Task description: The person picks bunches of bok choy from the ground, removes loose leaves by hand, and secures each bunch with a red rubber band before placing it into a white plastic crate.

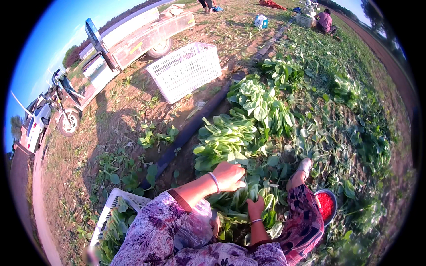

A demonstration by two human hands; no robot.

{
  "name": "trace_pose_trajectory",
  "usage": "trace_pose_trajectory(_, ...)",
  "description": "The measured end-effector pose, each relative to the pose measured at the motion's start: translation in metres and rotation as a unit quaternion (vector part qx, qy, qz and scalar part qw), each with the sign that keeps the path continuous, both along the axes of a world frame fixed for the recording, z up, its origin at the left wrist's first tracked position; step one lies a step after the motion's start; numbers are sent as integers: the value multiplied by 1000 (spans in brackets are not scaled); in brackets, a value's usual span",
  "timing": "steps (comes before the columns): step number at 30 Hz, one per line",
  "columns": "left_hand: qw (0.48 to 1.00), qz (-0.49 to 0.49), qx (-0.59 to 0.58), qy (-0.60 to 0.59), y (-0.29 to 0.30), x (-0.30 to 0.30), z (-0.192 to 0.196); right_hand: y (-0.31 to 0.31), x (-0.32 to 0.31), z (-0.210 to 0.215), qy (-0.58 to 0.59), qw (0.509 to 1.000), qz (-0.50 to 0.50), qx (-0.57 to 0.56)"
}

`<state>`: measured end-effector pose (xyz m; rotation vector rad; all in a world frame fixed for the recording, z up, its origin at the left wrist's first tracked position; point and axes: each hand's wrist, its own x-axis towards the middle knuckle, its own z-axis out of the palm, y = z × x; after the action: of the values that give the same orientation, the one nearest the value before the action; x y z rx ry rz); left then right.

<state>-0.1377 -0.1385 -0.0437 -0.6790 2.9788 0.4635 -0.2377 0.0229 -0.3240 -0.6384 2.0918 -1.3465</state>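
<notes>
My left hand (pixel 227 176), with a pale bangle at the wrist, is closed above the leafy greens; whatever its fingers hold is hidden. Lower and to the right, my right hand (pixel 256 208) is closed around the stems of a bunch of leafy greens (pixel 239 198) lying low between my legs. Just beyond my left hand lies a heap of bunched greens (pixel 226 138), pale stems showing. Farther off are more bunches (pixel 259 104). By my right leg stands a metal bowl (pixel 336 208) full of small red pieces, too small to make out.
A white plastic crate (pixel 184 73) stands on the soil ahead. Another crate (pixel 104 217) with greens is at my left. A dark hose (pixel 186 133) runs along the row. A cargo tricycle (pixel 133 44) is parked far left, and a person (pixel 325 21) crouches far right.
</notes>
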Motion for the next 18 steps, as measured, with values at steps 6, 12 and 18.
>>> trace_pose_trajectory(6,999,-24,-19,25,12,-14,-3,-5,-22,88,130,985,8,-110)
trace_pose_trajectory(12,959,-53,223,165,31,-35,-6,15,-30,198,137,968,28,-210)
trace_pose_trajectory(18,937,12,246,246,70,-35,-22,37,-23,215,101,966,20,-236)
